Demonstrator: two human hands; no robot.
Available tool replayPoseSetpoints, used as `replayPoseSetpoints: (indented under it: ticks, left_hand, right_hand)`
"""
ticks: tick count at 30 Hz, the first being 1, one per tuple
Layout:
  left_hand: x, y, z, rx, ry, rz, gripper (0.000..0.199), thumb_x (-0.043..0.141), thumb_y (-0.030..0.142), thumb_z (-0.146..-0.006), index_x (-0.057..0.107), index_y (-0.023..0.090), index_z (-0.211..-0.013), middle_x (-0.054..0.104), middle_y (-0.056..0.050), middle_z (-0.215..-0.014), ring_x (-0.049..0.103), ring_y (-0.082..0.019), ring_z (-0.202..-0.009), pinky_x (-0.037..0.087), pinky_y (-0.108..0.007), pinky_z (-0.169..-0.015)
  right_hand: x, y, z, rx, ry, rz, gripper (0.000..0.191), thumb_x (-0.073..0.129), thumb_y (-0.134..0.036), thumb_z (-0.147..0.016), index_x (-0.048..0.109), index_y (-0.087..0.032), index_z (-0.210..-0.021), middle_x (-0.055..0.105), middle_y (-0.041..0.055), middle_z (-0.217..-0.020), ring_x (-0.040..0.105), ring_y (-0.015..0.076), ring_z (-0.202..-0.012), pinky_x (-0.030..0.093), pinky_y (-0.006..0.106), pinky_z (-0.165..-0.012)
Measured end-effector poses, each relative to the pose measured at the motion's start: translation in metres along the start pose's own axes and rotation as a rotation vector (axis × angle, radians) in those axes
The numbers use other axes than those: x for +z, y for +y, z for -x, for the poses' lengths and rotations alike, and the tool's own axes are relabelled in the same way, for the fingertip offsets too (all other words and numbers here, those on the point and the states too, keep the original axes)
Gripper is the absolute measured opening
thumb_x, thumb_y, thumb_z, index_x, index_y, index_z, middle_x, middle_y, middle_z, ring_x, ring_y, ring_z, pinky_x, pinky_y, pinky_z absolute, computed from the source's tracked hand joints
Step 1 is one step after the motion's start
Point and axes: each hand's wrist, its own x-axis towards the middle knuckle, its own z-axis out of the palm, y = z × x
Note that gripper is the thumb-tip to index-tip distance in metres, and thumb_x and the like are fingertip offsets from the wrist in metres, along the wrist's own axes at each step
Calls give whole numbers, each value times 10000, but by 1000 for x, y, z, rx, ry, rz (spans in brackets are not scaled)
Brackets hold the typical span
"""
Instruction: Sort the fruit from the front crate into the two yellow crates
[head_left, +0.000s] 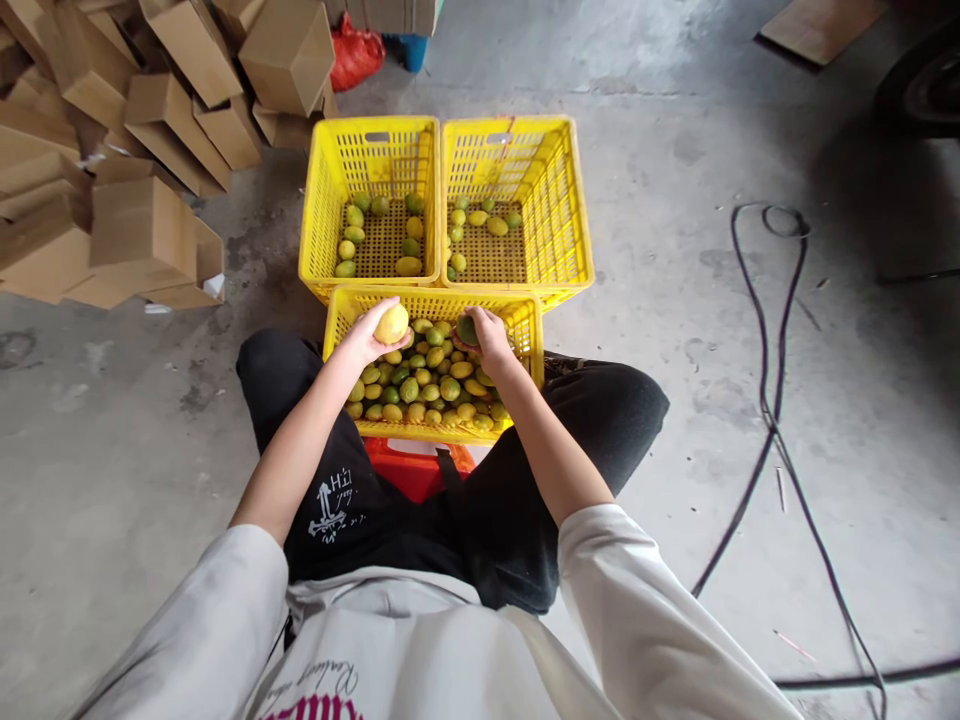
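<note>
My left hand [371, 332] is closed around a yellow lemon [391, 324], above the left part of the near yellow crate [433, 430]. A dark green lemon [466, 330] is gripped in my right hand [487, 335], over the right side of the same crate. Many green and yellow lemons [431, 382] fill this crate between my knees. Behind it stand two more yellow crates side by side. The far left crate [319, 200] has several lemons along its two sides; in the far right crate [574, 200] several lie toward the left and back.
Cardboard boxes [142, 230] are heaped at the back left, with a red bag [356, 55] beside them. A black cable [772, 430] loops over the concrete floor [660, 300] at the right. A wheel [926, 85] shows at the top right. Something red [412, 472] is below the near crate.
</note>
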Motion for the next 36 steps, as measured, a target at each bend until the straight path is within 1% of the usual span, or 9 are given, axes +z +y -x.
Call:
replayPoseSetpoints:
  ticks: [5,8,11,17,21,25,30,33,36]
  left_hand:
    - [-1,-1,2,111,-77,-11,269,845,259,-747,624,170,-873,668,-40,-812,680,-176,-742,622,-374,-812]
    - [0,-1,3,115,-15,38,207,800,209,-762,612,175,-844,649,-11,-797,653,-141,-737,617,-378,-859]
    - [1,1,3,100,58,81,178,762,200,-784,591,185,-833,629,10,-772,626,-119,-717,614,-356,-855]
    - [-2,2,-1,52,37,81,230,719,373,-849,579,197,-897,639,-20,-788,647,-154,-723,612,-319,-758]
    - [-4,2,-3,29,-14,7,334,639,503,-891,627,197,-1025,665,-52,-828,686,-197,-737,603,-334,-710]
    - [-3,0,-1,83,-101,-152,372,474,478,-969,658,210,-1150,678,-55,-889,701,-198,-714,589,-325,-662]
    - [3,-8,2,306,-7,-527,378,426,469,-1012,669,212,-1145,692,-78,-1004,696,-172,-699,569,-265,-605]
    - [2,-16,5,243,-45,-799,441,407,502,-1015,662,189,-1194,707,-116,-962,703,-217,-655,548,-291,-550]
    - [-2,-28,14,144,-111,-1332,436,459,469,-980,714,145,-1123,731,-170,-989,725,-276,-676,562,-342,-589]
  right_hand:
    - [-4,1,-2,58,-13,-42,166,629,-331,-900,568,-184,-852,584,-22,-660,552,99,-534,480,197,-510]
    - [-4,0,1,3,-24,-98,206,742,-271,-817,561,-174,-836,590,-30,-750,583,83,-623,562,193,-624]
    - [-2,-2,5,-33,-13,-121,243,774,-197,-777,536,-169,-818,578,-37,-788,605,78,-661,601,211,-698]
    - [-3,-2,2,19,7,-86,146,627,-257,-916,516,-189,-850,541,-37,-654,568,95,-539,577,232,-601]
    - [-4,2,0,48,-38,-69,181,656,-314,-899,524,-193,-871,570,-27,-684,585,101,-590,565,223,-605]
    - [-3,1,3,5,-74,41,289,783,-307,-775,539,-184,-869,621,-17,-813,597,75,-684,560,189,-678]
    - [-4,-1,9,6,-129,212,193,709,-253,-828,611,-159,-965,651,5,-841,626,80,-660,570,201,-682]
    - [-7,4,10,47,-189,405,237,757,-229,-792,648,-148,-987,660,18,-760,624,119,-590,556,230,-582]
    - [-14,14,5,149,-290,690,246,856,-144,-632,671,-131,-793,622,27,-598,565,148,-488,492,252,-463]
